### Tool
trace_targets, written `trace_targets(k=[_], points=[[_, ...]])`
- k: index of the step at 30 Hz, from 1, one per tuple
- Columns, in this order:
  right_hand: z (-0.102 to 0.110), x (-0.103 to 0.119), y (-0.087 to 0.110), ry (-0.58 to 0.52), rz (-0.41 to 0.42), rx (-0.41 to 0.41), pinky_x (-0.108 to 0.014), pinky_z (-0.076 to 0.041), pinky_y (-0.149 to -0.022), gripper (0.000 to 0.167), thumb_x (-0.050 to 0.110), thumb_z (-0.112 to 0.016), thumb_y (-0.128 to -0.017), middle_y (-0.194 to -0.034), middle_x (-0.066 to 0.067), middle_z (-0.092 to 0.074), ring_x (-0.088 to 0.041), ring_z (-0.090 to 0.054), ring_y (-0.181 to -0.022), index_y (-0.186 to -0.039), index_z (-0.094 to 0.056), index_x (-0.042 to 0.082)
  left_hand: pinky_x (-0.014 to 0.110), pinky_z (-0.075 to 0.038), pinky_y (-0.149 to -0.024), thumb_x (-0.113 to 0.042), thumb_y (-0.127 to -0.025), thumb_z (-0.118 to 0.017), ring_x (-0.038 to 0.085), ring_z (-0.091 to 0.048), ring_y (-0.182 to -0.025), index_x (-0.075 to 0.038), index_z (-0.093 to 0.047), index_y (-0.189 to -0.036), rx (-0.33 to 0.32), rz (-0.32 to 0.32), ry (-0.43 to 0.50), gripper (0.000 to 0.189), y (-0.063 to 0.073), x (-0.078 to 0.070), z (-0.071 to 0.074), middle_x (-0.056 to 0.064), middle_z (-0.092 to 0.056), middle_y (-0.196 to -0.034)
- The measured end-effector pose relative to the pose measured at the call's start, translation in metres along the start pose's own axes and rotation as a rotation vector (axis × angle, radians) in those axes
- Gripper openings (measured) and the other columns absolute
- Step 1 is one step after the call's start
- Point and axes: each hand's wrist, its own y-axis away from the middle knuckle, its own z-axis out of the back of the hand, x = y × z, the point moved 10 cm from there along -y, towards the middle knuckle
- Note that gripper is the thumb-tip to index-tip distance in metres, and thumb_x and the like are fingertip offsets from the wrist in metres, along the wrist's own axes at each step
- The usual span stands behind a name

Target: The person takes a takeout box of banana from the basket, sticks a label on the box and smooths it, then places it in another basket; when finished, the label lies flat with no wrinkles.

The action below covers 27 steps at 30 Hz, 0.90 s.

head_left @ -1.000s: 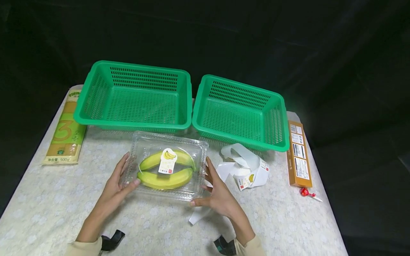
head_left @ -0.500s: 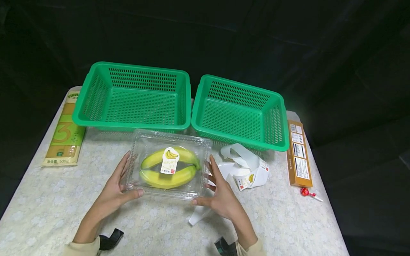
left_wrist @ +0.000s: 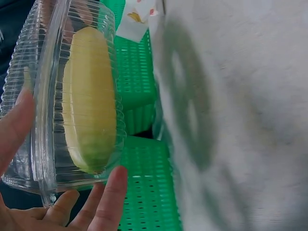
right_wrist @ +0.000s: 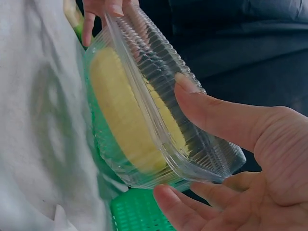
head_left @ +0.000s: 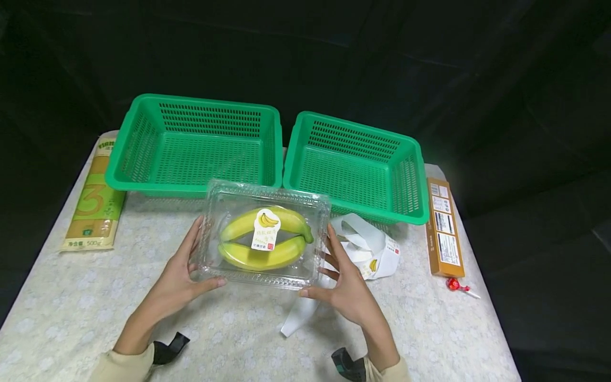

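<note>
Both hands hold a clear plastic clamshell box (head_left: pixel 215 204) by its two short ends, above the table. Inside lie two yellow-green bananas (head_left: pixel 262 260), and a white label (head_left: pixel 265 239) with a banana picture shows on the lid. My left hand (head_left: pixel 174 284) grips the left end, thumb toward the near corner; in the left wrist view its fingers (left_wrist: pixel 113 195) reach under the box. The right hand (head_left: pixel 350 289) grips the opposite end, with its thumb (right_wrist: pixel 211 108) against the ribbed side in the right wrist view.
Two green baskets (head_left: pixel 193 187) (head_left: pixel 353 208) stand side by side at the back. A noodle packet (head_left: pixel 95 204) lies at the left. On the right are a curled white label strip (head_left: pixel 389 260), an orange-brown box (head_left: pixel 446 228) and a red lollipop (head_left: pixel 453 284).
Both hands have carried the clamshell box a little to the right and away from me, so it now overlaps the baskets' front edges. The label strip is partly covered by the right hand.
</note>
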Motion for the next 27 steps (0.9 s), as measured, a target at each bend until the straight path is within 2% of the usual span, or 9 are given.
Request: trace_targets(k=[9,13,17,20,23,27], points=[[0.018,0.003,0.000,0.036,0.010,-0.083,-0.045,-0.047,-0.109,0.125,0.014,-0.090,-0.074,-0.168,-0.005,-0.023,-0.030,-0.045,-0.145,-0.160,-0.004,0.042,0.074,-0.030,-0.109,-0.014,-0.077,-0.088,0.051,-0.013,-0.153,-0.044,0.011,-0.158,0.046,-0.032,-0.027,0.132,-0.022,-0.017,-0.005,0.001,0.005,-0.171],[0.027,0.003,-0.001,0.032,0.015,-0.128,-0.050,-0.047,-0.108,0.120,0.012,-0.088,-0.077,-0.167,-0.009,-0.025,-0.033,-0.044,-0.145,-0.161,-0.007,0.039,0.073,-0.030,-0.110,-0.010,-0.077,-0.088,0.049,-0.011,-0.154,-0.039,0.013,-0.159,0.067,-0.058,-0.059,0.133,-0.034,-0.025,-0.008,0.001,0.005,-0.171],[0.035,0.004,-0.003,0.022,0.018,-0.162,-0.053,-0.046,-0.109,0.116,0.010,-0.086,-0.078,-0.166,-0.012,-0.026,-0.035,-0.041,-0.146,-0.162,-0.010,0.034,0.072,-0.028,-0.112,-0.012,-0.076,-0.089,0.046,-0.013,-0.154,-0.039,0.012,-0.159,0.070,-0.074,-0.089,0.133,-0.045,-0.033,-0.008,0.003,0.003,-0.171],[0.038,0.002,-0.003,0.016,-0.004,-0.166,-0.054,-0.045,-0.110,0.114,0.010,-0.086,-0.079,-0.166,-0.012,-0.028,-0.034,-0.039,-0.148,-0.162,-0.010,0.030,0.071,-0.028,-0.113,-0.014,-0.075,-0.089,0.044,-0.016,-0.154,-0.042,0.011,-0.159,0.075,-0.077,-0.093,0.134,-0.049,-0.036,-0.009,0.007,-0.005,-0.171],[0.042,0.001,-0.001,0.024,-0.027,-0.172,-0.054,-0.044,-0.110,0.112,0.011,-0.085,-0.080,-0.165,-0.014,-0.029,-0.034,-0.038,-0.149,-0.163,-0.010,0.029,0.071,-0.033,-0.111,-0.015,-0.075,-0.090,0.044,-0.018,-0.154,-0.041,0.012,-0.159,0.085,-0.084,-0.087,0.134,-0.051,-0.037,-0.013,0.010,-0.011,-0.170],[0.049,0.004,-0.003,0.036,-0.003,-0.184,-0.057,-0.045,-0.109,0.110,0.010,-0.084,-0.081,-0.164,-0.014,-0.031,-0.034,-0.040,-0.148,-0.162,-0.012,0.031,0.069,-0.036,-0.109,-0.020,-0.076,-0.090,0.044,-0.021,-0.153,-0.041,0.012,-0.159,0.085,-0.093,-0.089,0.133,-0.055,-0.038,-0.016,0.010,-0.012,-0.170]])
